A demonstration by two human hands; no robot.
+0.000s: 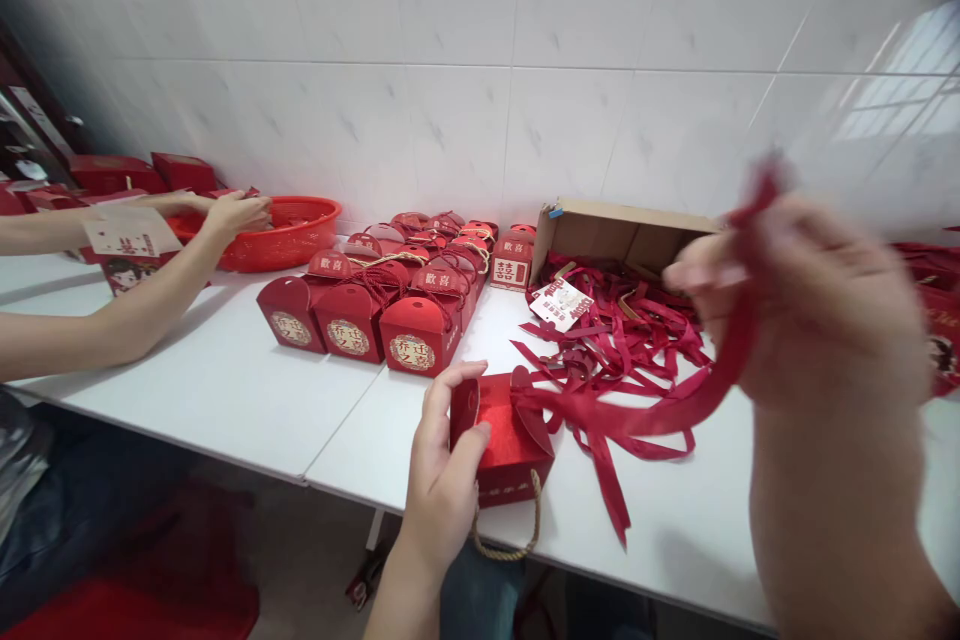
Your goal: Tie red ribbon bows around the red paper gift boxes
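Note:
My left hand (442, 465) grips a small red gift box (504, 430) by its left side, fingers behind the flap and thumb at the front. A twisted cord handle (508, 553) hangs down from the box's front, over the table edge. My right hand (817, 300), raised at the right and blurred by motion, pinches one end of a dark red ribbon (675, 417). That ribbon runs down to the box's right flap, where it seems to pass through; a loose tail of ribbon hangs beside the box.
Behind the box lies a heap of red ribbons (637, 320) spilling from a cardboard box (630, 230). Rows of finished-looking red boxes (352, 320) stand at centre left. Farther left, a co-worker's hands (236, 215) reach over a red basin (300, 240). A tiled wall (450, 120) borders the white table (247, 400).

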